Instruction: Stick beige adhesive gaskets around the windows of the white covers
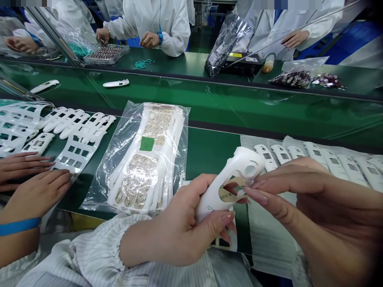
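My left hand [182, 227] is wrapped round a white plastic housing [211, 195], tilted with its rounded, holed end up and to the right. A tan adhesive sticker [226, 194] with printed backing shows at the housing's window. My right hand [311, 195] pinches the sticker's edge between thumb and forefinger, close against the housing; the exact grip is partly hidden. Below my left hand lies a white sheet with cut-outs [231, 241], mostly covered. To the right, several white housings [314, 153] lie in a row on a pale foam sheet [269, 235].
A clear bag of sticker sheets [134, 167] lies left of my hands. Further left, a co-worker's hands [36, 191] rest by a cut-out sheet [77, 153] and more housings. Beyond, a green conveyor belt [167, 95] carries two white parts; people in white coats sit across it.
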Demonstrator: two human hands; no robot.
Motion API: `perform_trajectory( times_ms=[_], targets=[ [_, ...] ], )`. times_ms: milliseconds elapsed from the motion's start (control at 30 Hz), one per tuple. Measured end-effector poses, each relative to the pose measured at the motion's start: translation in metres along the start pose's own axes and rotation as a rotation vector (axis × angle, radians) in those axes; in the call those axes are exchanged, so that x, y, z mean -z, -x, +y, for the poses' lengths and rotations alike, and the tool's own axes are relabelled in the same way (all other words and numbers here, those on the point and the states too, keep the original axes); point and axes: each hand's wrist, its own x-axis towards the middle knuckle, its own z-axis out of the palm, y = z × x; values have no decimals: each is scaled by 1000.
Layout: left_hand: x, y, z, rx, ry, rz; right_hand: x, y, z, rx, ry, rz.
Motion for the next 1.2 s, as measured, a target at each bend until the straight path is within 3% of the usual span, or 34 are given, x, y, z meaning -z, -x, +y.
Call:
perform_trajectory(
  times_ms=[100, 600, 967, 1200],
  targets=[
    [0, 0, -1, -19, 10, -4, 3, 1, 1, -26, 22, -71],
    [-1, 2, -2, -47, 26, 2, 1, -3, 2, 45, 73, -54],
    [-3, -2, -6, -104, -104, 189, -3, 0, 1, 124, 119, -50],
    [-1, -4, -10, -127, -199, 240, -11, 2, -4, 176, 222, -24]
  ],
)
